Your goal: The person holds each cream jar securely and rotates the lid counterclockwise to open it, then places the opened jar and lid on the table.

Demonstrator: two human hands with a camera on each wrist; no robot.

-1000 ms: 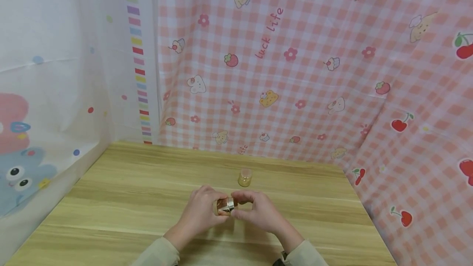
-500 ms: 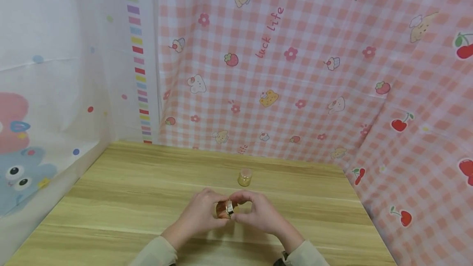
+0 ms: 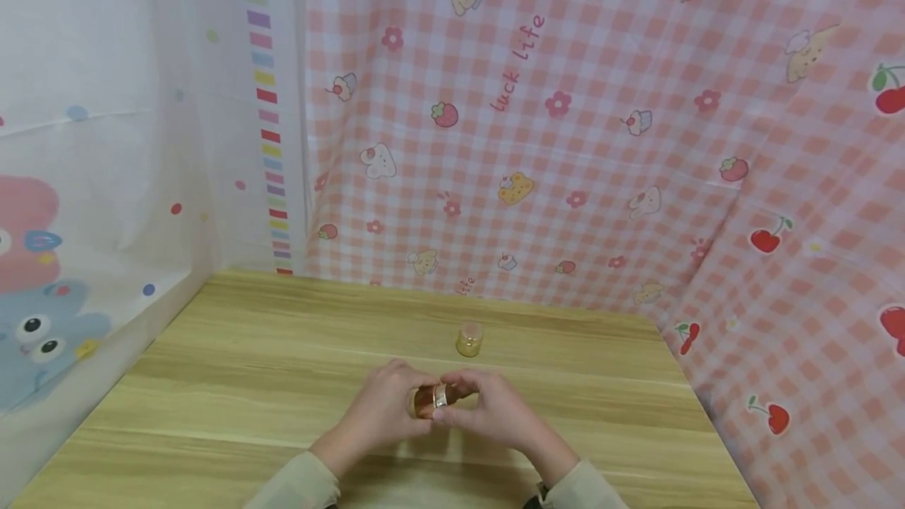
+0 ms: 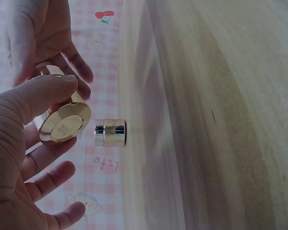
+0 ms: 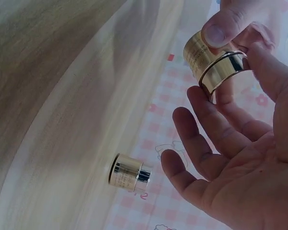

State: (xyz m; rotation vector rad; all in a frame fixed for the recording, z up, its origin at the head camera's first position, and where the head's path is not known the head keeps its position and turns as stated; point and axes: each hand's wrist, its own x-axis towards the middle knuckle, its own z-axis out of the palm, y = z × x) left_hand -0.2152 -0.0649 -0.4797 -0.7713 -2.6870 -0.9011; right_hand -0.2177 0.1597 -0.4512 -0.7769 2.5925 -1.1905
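A small gold cosmetic jar (image 3: 426, 400) lies sideways between my two hands, just above the table. My left hand (image 3: 385, 407) grips its body, and the flat round base (image 4: 65, 125) faces the left wrist camera. Fingers and thumb of my right hand (image 3: 498, 408) pinch the shiny band (image 5: 223, 72) at the other end, while its remaining fingers spread loosely. Fine lettering shows on the jar's side in the right wrist view. Whether the band is a separate lid I cannot tell. Beyond the hands a second gold jar (image 3: 470, 339) stands upright, apart from both.
The wood-grain table (image 3: 247, 368) carries the second jar towards its back edge. Pink checked cloth (image 3: 537, 140) hangs behind and along the right side. A white printed cloth (image 3: 106, 140) hangs at the left.
The jar between the hands has tilted a little back and forth. My right thumb has shifted slightly left over the shiny band. The standing jar has stayed in place.
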